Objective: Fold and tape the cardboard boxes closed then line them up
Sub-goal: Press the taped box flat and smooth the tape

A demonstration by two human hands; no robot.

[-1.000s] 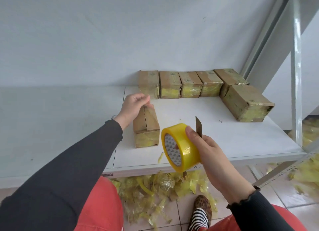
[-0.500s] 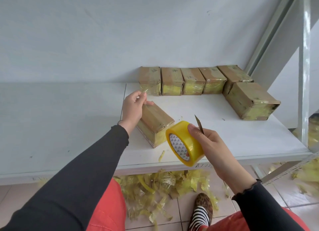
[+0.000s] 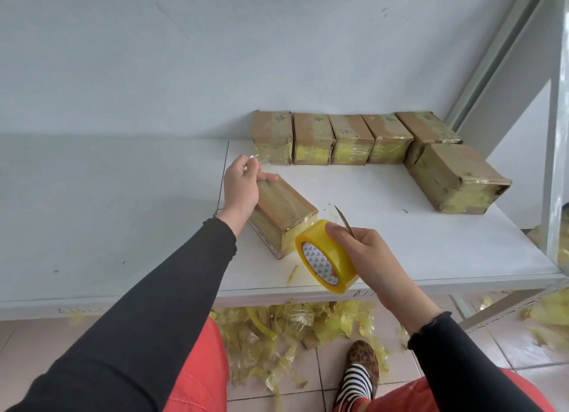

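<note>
White shelf [image 3: 385, 227], box [image 3: 284, 214] lengthwise diagonal

Boxes [image 3: 332, 140] at back; centre free.

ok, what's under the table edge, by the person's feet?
Under the table edge, crumpled yellow tape scraps litter the tiled floor, beside a leopard-print shoe. Further back under the tabletop is hidden.

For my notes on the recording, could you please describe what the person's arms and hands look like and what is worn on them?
Both arms wear long, close-fitting black sleeves. The right sleeve ends in a wavy, ruffled cuff at the wrist; the left sleeve ends in a plain edge. The left hand and right hand are bare: no gloves or rings visible. A thin dark line at the left wrist may be a band.
</note>
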